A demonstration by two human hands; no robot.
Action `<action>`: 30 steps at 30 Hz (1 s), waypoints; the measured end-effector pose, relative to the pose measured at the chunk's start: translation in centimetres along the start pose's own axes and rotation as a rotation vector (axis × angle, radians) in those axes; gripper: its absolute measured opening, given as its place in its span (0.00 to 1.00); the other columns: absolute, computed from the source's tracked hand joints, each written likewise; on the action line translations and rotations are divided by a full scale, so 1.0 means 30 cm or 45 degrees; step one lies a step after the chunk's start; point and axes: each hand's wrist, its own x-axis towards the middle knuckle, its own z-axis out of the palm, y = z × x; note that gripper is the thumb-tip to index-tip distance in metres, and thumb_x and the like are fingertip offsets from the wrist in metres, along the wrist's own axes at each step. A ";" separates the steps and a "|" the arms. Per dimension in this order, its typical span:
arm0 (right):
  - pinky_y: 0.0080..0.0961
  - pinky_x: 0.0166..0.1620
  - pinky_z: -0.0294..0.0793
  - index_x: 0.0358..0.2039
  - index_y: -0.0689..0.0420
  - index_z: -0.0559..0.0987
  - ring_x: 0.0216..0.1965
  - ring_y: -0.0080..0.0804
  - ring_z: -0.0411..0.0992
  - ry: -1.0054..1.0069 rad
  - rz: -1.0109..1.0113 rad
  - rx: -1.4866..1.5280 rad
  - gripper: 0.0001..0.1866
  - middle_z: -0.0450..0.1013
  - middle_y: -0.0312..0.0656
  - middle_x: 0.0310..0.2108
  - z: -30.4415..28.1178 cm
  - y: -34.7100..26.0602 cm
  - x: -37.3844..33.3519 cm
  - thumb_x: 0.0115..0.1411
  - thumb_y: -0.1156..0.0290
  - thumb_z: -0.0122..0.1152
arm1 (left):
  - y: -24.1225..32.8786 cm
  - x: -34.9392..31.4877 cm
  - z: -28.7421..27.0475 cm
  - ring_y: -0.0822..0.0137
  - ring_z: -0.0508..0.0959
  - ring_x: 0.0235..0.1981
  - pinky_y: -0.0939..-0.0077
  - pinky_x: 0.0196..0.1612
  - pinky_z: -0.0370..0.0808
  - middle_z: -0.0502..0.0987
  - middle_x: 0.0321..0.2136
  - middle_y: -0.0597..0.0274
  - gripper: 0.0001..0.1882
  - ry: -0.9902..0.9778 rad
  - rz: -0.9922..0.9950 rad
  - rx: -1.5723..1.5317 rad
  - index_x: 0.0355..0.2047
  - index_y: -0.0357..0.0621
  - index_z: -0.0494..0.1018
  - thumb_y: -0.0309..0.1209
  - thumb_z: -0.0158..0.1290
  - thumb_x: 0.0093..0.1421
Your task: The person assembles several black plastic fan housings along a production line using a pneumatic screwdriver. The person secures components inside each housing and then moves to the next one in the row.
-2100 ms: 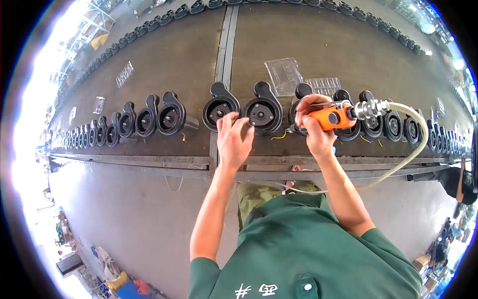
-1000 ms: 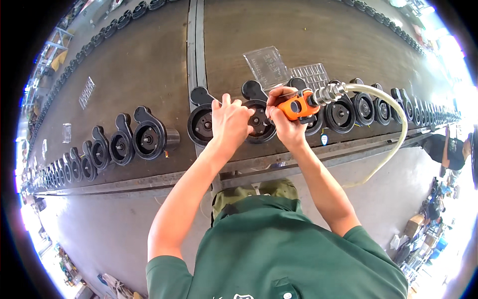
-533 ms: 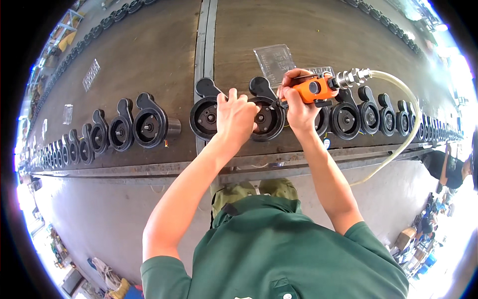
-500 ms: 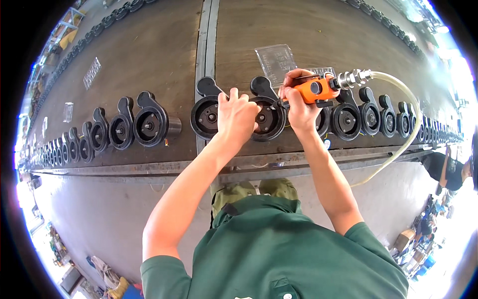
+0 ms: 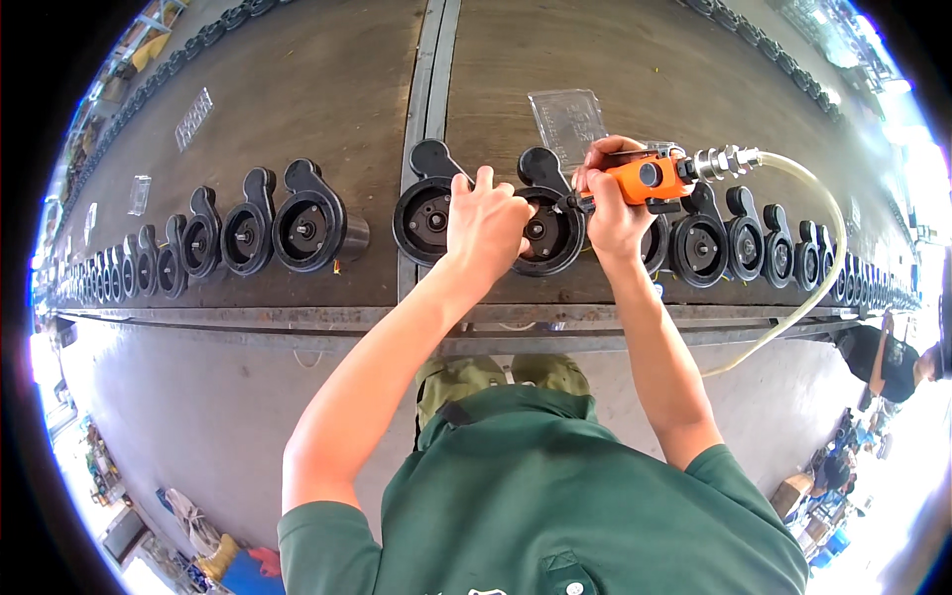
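Note:
A round black housing [image 5: 563, 260] with a teardrop-shaped arm on top stands upright on the table between my hands. My left hand [image 5: 486, 226] is closed over its left rim, with fingertips reaching inside near the central shaft; whether a small part is pinched there is hidden. My right hand [image 5: 617, 220] grips an orange air-powered tool [image 5: 650, 178], its black tip directed left at the housing. A metal fitting joins the tool to a clear hose [image 5: 838, 223]. Just left, a second housing [image 5: 402, 223] is partly covered by my left hand.
Similar housings [image 5: 307, 230] line the near table edge on both sides, and more [image 5: 764, 45] stand along the far side. Clear plastic trays [image 5: 567, 124] lie on the brown tabletop [image 5: 327, 89]. A metal strip [image 5: 428, 79] divides it. Another person [image 5: 888, 359] is at the far right.
The view has shifted slightly, so the table and housings appear a little to the right and higher. Both hands keep nearly the same place at the housing, the tool still in my right hand.

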 end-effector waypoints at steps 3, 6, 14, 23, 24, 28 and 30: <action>0.20 0.30 0.73 0.42 0.65 0.74 0.26 0.23 0.72 0.007 0.008 -0.002 0.14 0.73 0.39 0.31 -0.002 0.001 0.001 0.54 0.86 0.53 | -0.002 0.001 -0.001 0.59 0.74 0.50 0.58 0.51 0.67 0.82 0.33 0.64 0.16 0.005 0.007 -0.007 0.34 0.58 0.87 0.43 0.73 0.45; 0.20 0.30 0.73 0.42 0.65 0.74 0.26 0.23 0.72 0.020 0.010 -0.005 0.14 0.73 0.39 0.31 -0.010 -0.005 0.005 0.55 0.86 0.54 | -0.006 -0.001 0.007 0.59 0.74 0.50 0.58 0.51 0.66 0.82 0.33 0.64 0.16 0.037 0.019 -0.006 0.34 0.57 0.87 0.43 0.73 0.44; 0.30 0.37 0.76 0.44 0.64 0.73 0.29 0.28 0.70 -0.029 0.036 -0.092 0.14 0.72 0.43 0.34 -0.023 -0.002 0.007 0.57 0.85 0.50 | 0.001 0.002 -0.019 0.59 0.72 0.51 0.58 0.51 0.66 0.80 0.36 0.65 0.21 -0.101 -0.013 0.019 0.42 0.60 0.86 0.44 0.72 0.46; 0.20 0.30 0.73 0.42 0.64 0.74 0.26 0.23 0.73 0.011 0.058 0.001 0.13 0.73 0.40 0.31 0.000 0.002 0.011 0.54 0.87 0.53 | -0.006 0.001 -0.011 0.58 0.72 0.50 0.57 0.50 0.66 0.81 0.35 0.64 0.21 -0.067 -0.011 -0.025 0.42 0.60 0.86 0.43 0.72 0.45; 0.20 0.30 0.73 0.42 0.64 0.74 0.26 0.23 0.73 0.000 0.054 -0.007 0.13 0.73 0.39 0.31 -0.001 0.003 0.008 0.55 0.86 0.53 | -0.005 0.000 -0.009 0.58 0.73 0.50 0.57 0.51 0.66 0.81 0.36 0.64 0.21 -0.072 -0.012 -0.028 0.42 0.60 0.86 0.43 0.72 0.46; 0.20 0.30 0.74 0.42 0.64 0.74 0.27 0.23 0.73 -0.055 0.034 -0.004 0.14 0.73 0.39 0.31 0.001 0.004 0.004 0.55 0.87 0.53 | -0.005 -0.005 0.003 0.60 0.74 0.50 0.58 0.50 0.67 0.81 0.34 0.65 0.18 0.028 -0.001 -0.012 0.37 0.59 0.87 0.43 0.72 0.44; 0.20 0.31 0.74 0.43 0.64 0.74 0.27 0.23 0.73 -0.077 0.026 -0.046 0.14 0.73 0.39 0.31 -0.003 0.008 0.001 0.55 0.87 0.53 | -0.010 -0.008 0.017 0.60 0.74 0.49 0.59 0.50 0.67 0.82 0.33 0.66 0.16 0.082 0.005 -0.007 0.34 0.59 0.87 0.43 0.73 0.44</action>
